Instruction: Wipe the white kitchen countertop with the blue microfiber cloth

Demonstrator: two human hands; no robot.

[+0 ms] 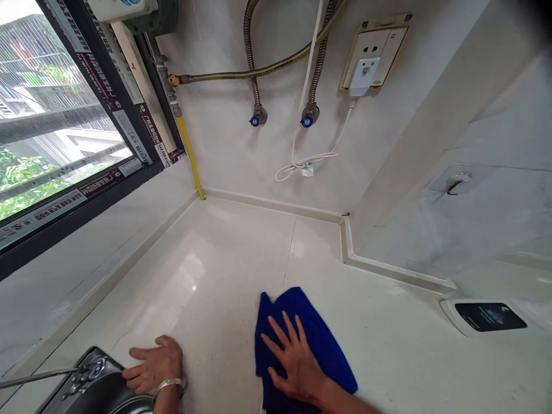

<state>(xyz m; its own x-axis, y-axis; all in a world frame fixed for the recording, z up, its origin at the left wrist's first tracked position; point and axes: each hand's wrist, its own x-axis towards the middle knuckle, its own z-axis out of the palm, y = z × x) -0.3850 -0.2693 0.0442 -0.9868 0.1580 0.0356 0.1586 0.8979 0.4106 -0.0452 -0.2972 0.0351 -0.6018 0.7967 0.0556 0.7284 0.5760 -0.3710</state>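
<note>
A dark blue cloth (pixel 330 351) lies spread on the pale countertop (pixel 233 270). On top of it my right hand (pixel 293 365) rests flat with its fingers spread, pressing the cloth to the surface. My left hand (pixel 155 365), wearing a bracelet at the wrist, lies beside the sink (pixel 86 397) at the lower left. Its fingers are apart and hold nothing; they reach over the sink's rim.
The wall has a yellow pipe (pixel 190 155), two blue-knobbed valves (pixel 255 121) with metal hoses, and a white plug (pixel 364 76) in a socket with a bundled cord (pixel 302 164). A window (pixel 60 115) borders the left. A phone-like black device (pixel 490 317) sits at right.
</note>
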